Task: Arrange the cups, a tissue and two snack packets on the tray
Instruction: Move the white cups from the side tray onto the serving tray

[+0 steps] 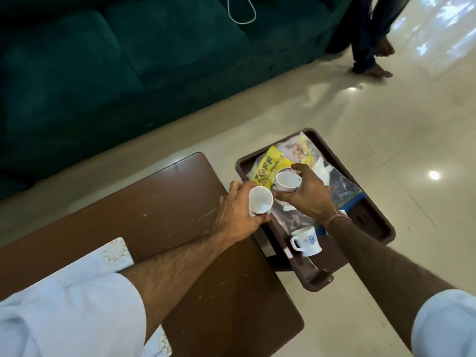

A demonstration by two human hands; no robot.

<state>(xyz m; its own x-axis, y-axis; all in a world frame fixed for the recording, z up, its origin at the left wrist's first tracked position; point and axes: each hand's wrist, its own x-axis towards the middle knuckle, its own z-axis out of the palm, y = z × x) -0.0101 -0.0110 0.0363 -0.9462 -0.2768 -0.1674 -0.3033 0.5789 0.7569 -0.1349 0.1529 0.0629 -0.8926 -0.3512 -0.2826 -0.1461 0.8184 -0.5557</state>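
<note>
A dark brown tray [371,181] juts out past the right edge of the brown table [154,217]. On it lie a yellow snack packet [270,163], a clear snack packet [340,186] and a white tissue [322,168]. A white cup with a blue flower [307,240] stands at the tray's near end. My left hand [237,215] grips a white cup [79,199] tilted on its side at the tray's left rim. My right hand [306,194] holds another white cup [287,182] by its rim, above the packets.
A dark green sofa [128,60] fills the far side, with a white cable [242,11] on it. Another person's legs and bare feet [373,68] stand on the glossy tiled floor [386,124] at the top right. A white cloth lies on my lap at the lower left.
</note>
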